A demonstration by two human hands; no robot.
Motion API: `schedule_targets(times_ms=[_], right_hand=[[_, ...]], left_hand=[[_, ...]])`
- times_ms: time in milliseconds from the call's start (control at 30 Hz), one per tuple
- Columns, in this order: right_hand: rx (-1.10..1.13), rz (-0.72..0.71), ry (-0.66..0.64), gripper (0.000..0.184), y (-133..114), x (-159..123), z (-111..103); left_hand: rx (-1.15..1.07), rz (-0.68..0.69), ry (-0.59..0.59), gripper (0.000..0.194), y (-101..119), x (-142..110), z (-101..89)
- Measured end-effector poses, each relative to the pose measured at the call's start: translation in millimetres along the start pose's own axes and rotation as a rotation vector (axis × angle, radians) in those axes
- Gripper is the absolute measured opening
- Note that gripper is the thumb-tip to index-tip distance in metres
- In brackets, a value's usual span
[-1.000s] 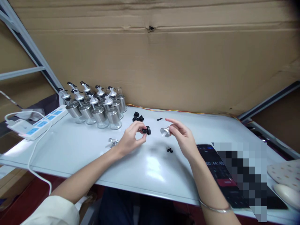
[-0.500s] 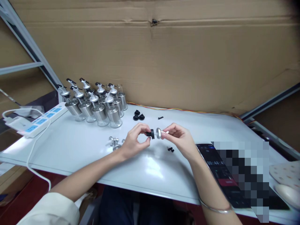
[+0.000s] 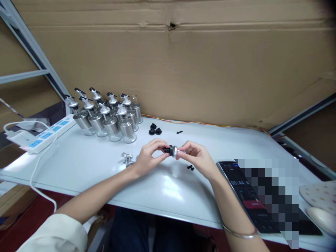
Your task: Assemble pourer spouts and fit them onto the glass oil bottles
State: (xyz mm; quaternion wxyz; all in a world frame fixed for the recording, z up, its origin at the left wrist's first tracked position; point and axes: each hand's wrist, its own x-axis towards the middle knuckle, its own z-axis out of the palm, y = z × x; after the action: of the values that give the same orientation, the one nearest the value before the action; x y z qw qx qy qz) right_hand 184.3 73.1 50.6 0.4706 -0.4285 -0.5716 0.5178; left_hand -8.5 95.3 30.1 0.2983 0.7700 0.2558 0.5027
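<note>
Over the middle of the table, my left hand (image 3: 151,157) is closed on a black ribbed stopper (image 3: 167,150), pinched between thumb and fingers. My right hand (image 3: 197,156) pinches a silver pourer spout (image 3: 175,151) by its narrow end. The spout's round base meets the wide end of the stopper, both lying sideways in the air. More silver pourer spouts (image 3: 128,158) lie left of my left hand, partly hidden by it. Several small black caps (image 3: 190,167) sit below my right hand. Beyond the hands are three black stoppers (image 3: 154,129) and a thin black lever (image 3: 179,132).
Several glass bottles with steel sleeves (image 3: 111,126), most topped with pourers, stand at the back left. A white power strip (image 3: 52,133) with a cable lies left of them. On the right are a phone (image 3: 244,189) and a white mouse (image 3: 321,218). Cardboard (image 3: 210,70) stands behind.
The silver spout has moved left against the black stopper, closing the gap where a pale stem showed. My right hand moved left with it; my left hand stayed nearly still.
</note>
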Motion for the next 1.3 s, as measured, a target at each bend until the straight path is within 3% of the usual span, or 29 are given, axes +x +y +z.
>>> schedule_targets(times_ms=[600, 1067, 1300], right_hand=[[0.030, 0.016, -0.090, 0.026, 1.7, 1.4, -0.6], [0.036, 0.075, -0.086, 0.030, 5.5, 1.7, 3.3], [0.077, 0.037, -0.111, 0.027, 2.8, 0.8, 4.6]], left_hand=[[-0.025, 0.032, -0.011, 0.012, 0.2, -1.2, -1.2], [0.067, 0.063, -0.029, 0.010, -0.2, -4.9, -0.5], [0.052, 0.086, 0.015, 0.015, 7.1, -1.8, -0.6]])
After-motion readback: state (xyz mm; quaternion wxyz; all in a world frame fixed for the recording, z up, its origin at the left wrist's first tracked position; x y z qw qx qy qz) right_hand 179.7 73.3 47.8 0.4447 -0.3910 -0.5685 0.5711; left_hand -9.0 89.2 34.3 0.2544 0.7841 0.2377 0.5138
